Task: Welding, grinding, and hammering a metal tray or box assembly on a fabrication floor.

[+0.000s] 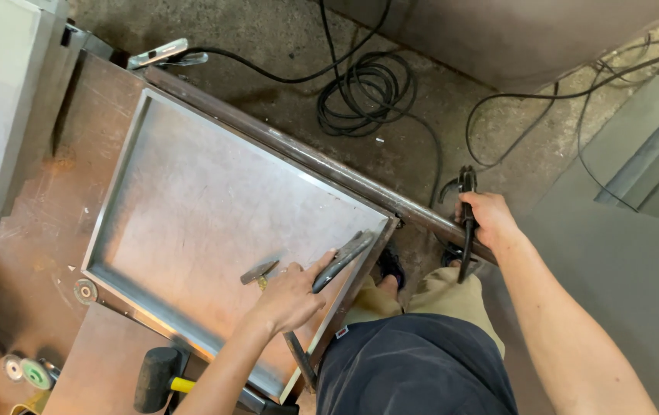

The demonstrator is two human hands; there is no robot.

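Seen from my head camera: my left hand (289,296) closes its grip on a dark clamp handle (342,260) at the shallow steel tray's (191,207) near corner on the table (33,223) — pinning it — while my right hand (488,219) grasps black locking pliers (467,223) against the table-edge steel tube (322,165).

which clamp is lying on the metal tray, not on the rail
The dark clamp under the left hand, near the tray's corner; the right hand's clamp grips the rail.
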